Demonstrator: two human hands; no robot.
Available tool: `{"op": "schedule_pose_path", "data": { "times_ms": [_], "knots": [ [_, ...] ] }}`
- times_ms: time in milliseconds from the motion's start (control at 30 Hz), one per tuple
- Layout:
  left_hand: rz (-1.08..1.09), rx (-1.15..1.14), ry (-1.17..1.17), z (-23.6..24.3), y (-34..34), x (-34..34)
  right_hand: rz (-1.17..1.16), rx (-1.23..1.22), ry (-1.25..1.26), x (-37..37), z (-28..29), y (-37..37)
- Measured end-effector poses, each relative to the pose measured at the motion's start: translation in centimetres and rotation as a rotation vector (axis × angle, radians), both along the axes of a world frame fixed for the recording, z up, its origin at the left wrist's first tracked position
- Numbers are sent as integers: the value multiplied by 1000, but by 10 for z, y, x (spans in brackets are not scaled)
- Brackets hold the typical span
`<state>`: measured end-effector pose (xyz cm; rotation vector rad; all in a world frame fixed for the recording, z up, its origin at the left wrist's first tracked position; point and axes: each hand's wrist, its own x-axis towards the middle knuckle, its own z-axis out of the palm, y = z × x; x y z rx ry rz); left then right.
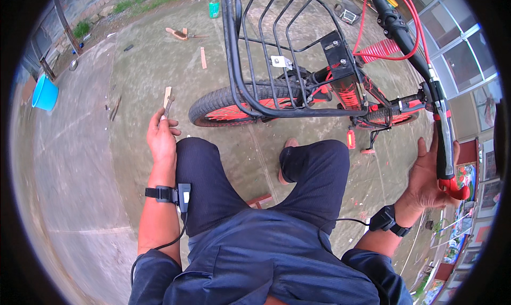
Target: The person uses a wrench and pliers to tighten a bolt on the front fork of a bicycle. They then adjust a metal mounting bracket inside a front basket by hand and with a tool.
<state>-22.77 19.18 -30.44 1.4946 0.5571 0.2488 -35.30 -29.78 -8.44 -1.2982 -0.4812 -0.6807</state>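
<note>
A black and red bicycle stands before me, with a black wire front basket (275, 113), a knobby front tyre (205, 107) and red cables. My left hand (162, 137), left of the front wheel, grips a metal wrench (167, 106) between thumb and fingers; a light wooden strip (167, 92) shows beside the wrench's head. My right hand (426, 174) is on the end of the handlebar (442, 140), around the grip and brake lever, beside a red end piece (453, 189); part of the hand is hidden behind them.
A cyan bucket (44, 92) stands at far left, a green bottle (214, 7) at the back. Wood pieces (203, 57), a tool (177, 33) and a dark box (347, 15) lie on the concrete (80, 172). Glazed windows (451, 28) line the right.
</note>
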Motion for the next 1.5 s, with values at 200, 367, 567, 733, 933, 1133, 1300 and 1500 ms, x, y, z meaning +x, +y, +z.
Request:
{"op": "schedule_pose_path", "data": {
  "times_ms": [200,367,567,733,933,1133,1300,1500],
  "knots": [
    [-96,-22,-29,16,-9,1,-103,-105,477,39,-61,14],
    [-287,-156,-119,66,-49,6,-252,-343,587,90,-101,44],
    [-613,-542,-194,98,-94,30,-641,-551,360,132,-105,57],
    [-729,-763,-186,93,-133,59,-951,-897,-43,145,-71,74],
    [-771,-879,-236,86,-152,66,-800,-889,-67,156,-73,73],
    [-750,-826,-224,97,-151,63,-868,-918,-135,163,-79,74],
    [-742,-880,-207,113,-163,61,-900,-908,-106,167,-73,77],
    [-727,-799,-223,110,-165,66,-907,-885,-147,170,-77,75]
  ]
}}
